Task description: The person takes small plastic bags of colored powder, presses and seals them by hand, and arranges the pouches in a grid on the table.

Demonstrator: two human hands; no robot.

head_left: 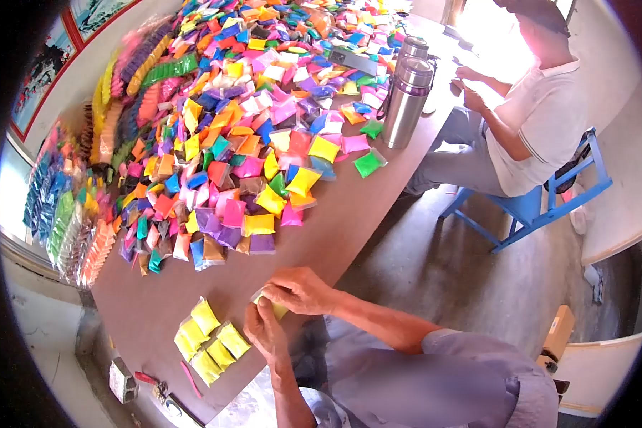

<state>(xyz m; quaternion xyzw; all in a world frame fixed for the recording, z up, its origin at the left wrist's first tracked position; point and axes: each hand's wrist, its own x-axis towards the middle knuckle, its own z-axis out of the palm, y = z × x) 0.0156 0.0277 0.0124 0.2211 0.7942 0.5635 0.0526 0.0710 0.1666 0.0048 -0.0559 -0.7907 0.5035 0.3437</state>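
Both my hands meet at the table's near edge, around a small yellow packet (279,309) that is mostly covered by the fingers. My left hand (265,330) is closed on its lower left side. From the upper right, my right hand (301,290) pinches the same packet. Just left of my hands, several yellow packets (207,344) lie grouped on the brown table (264,259). A large heap of small packets in many colours (242,143) spreads over the table beyond.
Two steel flasks (406,107) and a dark phone (353,61) are at the heap's right side. Another person (542,114) sits on a blue chair (528,207). Strips of packets (100,246) hang at the left. A pink tool (191,379) and keys (162,389) lie near the left corner.
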